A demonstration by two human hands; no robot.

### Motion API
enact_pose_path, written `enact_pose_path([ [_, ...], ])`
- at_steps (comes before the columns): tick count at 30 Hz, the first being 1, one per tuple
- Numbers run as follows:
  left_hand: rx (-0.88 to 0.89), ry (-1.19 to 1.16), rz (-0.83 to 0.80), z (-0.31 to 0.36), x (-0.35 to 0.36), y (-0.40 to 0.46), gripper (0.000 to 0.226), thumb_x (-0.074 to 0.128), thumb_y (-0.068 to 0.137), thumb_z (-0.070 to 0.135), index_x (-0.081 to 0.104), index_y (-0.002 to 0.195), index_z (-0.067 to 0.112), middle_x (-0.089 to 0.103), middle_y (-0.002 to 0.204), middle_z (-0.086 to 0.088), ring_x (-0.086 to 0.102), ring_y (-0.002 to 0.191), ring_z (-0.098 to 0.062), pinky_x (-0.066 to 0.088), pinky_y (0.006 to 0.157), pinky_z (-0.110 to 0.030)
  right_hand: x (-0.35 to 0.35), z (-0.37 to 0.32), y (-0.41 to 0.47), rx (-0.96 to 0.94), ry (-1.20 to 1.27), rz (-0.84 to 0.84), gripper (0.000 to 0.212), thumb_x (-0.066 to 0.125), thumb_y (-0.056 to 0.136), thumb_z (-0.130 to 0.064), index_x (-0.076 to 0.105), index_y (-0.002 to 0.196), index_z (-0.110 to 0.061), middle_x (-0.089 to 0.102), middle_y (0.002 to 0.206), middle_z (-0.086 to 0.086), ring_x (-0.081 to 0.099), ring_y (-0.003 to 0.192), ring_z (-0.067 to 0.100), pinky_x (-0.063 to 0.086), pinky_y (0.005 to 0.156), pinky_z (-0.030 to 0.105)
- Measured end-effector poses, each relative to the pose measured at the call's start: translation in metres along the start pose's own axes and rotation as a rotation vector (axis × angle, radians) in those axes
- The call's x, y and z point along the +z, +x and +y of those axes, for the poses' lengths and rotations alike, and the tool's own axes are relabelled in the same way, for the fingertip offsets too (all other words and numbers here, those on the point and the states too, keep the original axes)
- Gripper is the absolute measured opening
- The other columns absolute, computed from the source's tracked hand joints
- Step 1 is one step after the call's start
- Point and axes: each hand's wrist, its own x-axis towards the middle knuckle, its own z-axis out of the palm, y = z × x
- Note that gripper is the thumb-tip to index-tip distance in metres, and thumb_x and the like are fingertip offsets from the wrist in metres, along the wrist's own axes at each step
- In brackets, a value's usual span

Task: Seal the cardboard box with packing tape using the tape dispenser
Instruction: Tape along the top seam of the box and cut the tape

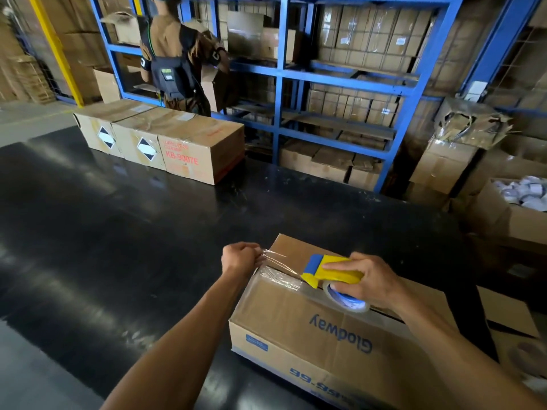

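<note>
A brown cardboard box (299,329) with blue print lies on the black table at the lower right, its top flaps closed. My right hand (365,279) grips a yellow and blue tape dispenser (328,272) with a roll of clear tape, held over the box's top seam. A strip of clear tape (278,263) stretches from the dispenser to the left, past the box's far left corner. My left hand (240,257) pinches the free end of that strip, just beyond the box's edge.
The black table (118,226) spreads left and ahead. A row of taped cartons (165,143) stands at its far edge. Behind them a person (177,54) faces blue shelving (340,84) full of boxes. More cartons are stacked at the right.
</note>
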Motion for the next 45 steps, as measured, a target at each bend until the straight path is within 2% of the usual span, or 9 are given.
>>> enact_pose_path([
  [6, 0.135, 0.182, 0.081, -0.028, 0.003, 0.004, 0.010, 0.070, 0.087, 0.018, 0.079, 0.089, 0.021, 0.075, 0.084, 0.008, 0.070, 0.082, -0.011, 0.059, 0.082, -0.033, 0.022, 0.002, 0.003, -0.019, -0.211, -0.072, 0.044, 0.079, 0.069, -0.051, 0.065, 0.109, -0.060, 0.050, 0.074, -0.005, 0.049, 0.061, 0.010, 0.029, 0.052, 0.007],
  [11, 0.106, 0.186, 0.099, -0.040, 0.006, 0.012, 0.012, 0.071, 0.086, 0.016, 0.080, 0.093, 0.020, 0.074, 0.087, 0.007, 0.068, 0.085, -0.011, 0.056, 0.085, -0.033, 0.033, 0.001, 0.008, -0.017, -0.238, -0.097, 0.044, 0.058, 0.069, -0.067, 0.062, 0.112, -0.061, 0.039, 0.070, -0.013, 0.041, 0.057, 0.006, 0.021, 0.053, 0.007],
  [21, 0.021, 0.153, 0.122, -0.061, 0.009, 0.027, 0.014, 0.070, 0.087, 0.015, 0.079, 0.098, 0.017, 0.075, 0.093, 0.001, 0.068, 0.090, -0.016, 0.055, 0.094, -0.036, 0.031, -0.006, 0.010, -0.022, -0.281, -0.139, 0.045, 0.053, 0.070, -0.069, 0.062, 0.114, -0.060, 0.035, 0.070, -0.015, 0.040, 0.057, 0.009, 0.020, 0.051, 0.012],
  [25, -0.026, 0.124, 0.103, -0.062, 0.011, 0.030, 0.019, 0.069, 0.088, 0.016, 0.077, 0.105, 0.018, 0.074, 0.107, -0.001, 0.068, 0.100, -0.021, 0.054, 0.096, -0.038, 0.028, -0.010, 0.010, 0.000, -0.273, -0.145, 0.045, 0.054, 0.069, -0.066, 0.064, 0.112, -0.059, 0.032, 0.068, -0.015, 0.039, 0.056, 0.009, 0.020, 0.050, 0.012],
  [28, -0.134, 0.097, 0.103, -0.061, 0.009, 0.030, 0.058, 0.070, 0.086, 0.022, 0.053, 0.141, 0.013, 0.060, 0.136, -0.007, 0.059, 0.123, -0.031, 0.047, 0.107, -0.044, 0.027, -0.011, 0.010, 0.007, -0.286, -0.169, 0.044, 0.058, 0.069, -0.065, 0.062, 0.113, -0.060, 0.035, 0.070, -0.013, 0.042, 0.059, 0.010, 0.021, 0.051, 0.011],
  [32, -0.211, 0.165, 0.110, -0.067, -0.001, 0.037, 0.049, 0.060, 0.082, 0.014, 0.058, 0.131, 0.005, 0.064, 0.125, -0.014, 0.060, 0.115, -0.035, 0.050, 0.103, -0.044, 0.028, -0.009, 0.012, 0.006, -0.294, -0.199, 0.043, 0.070, 0.070, -0.057, 0.063, 0.113, -0.060, 0.037, 0.071, -0.013, 0.042, 0.059, 0.009, 0.022, 0.051, 0.010],
  [34, -0.039, 0.271, 0.111, -0.065, 0.003, 0.027, 0.048, 0.058, 0.090, 0.010, 0.055, 0.138, 0.009, 0.058, 0.138, -0.012, 0.053, 0.127, -0.033, 0.043, 0.109, -0.042, 0.028, -0.008, 0.014, 0.022, -0.293, -0.209, 0.044, 0.066, 0.069, -0.061, 0.062, 0.113, -0.061, 0.039, 0.071, -0.011, 0.043, 0.058, 0.009, 0.022, 0.051, 0.010],
  [39, 0.869, 0.688, 0.036, -0.077, 0.010, 0.014, 0.046, 0.055, 0.093, -0.001, 0.060, 0.137, 0.011, 0.047, 0.152, -0.009, 0.039, 0.144, -0.027, 0.033, 0.117, -0.043, 0.031, -0.006, 0.017, 0.048, -0.296, -0.218, 0.049, 0.052, 0.066, -0.069, 0.061, 0.113, -0.061, 0.046, 0.075, -0.006, 0.048, 0.060, 0.013, 0.027, 0.051, 0.014],
  [45, 0.590, 1.022, -0.395, -0.083, 0.007, 0.023, 0.060, 0.023, 0.107, 0.044, 0.008, 0.160, 0.020, -0.003, 0.168, 0.005, 0.028, 0.149, -0.022, 0.039, 0.113, -0.043, 0.033, -0.004, 0.020, 0.065, -0.293, -0.208, 0.053, 0.048, 0.064, -0.071, 0.062, 0.114, -0.060, 0.045, 0.077, -0.006, 0.047, 0.063, 0.012, 0.029, 0.053, 0.016],
])
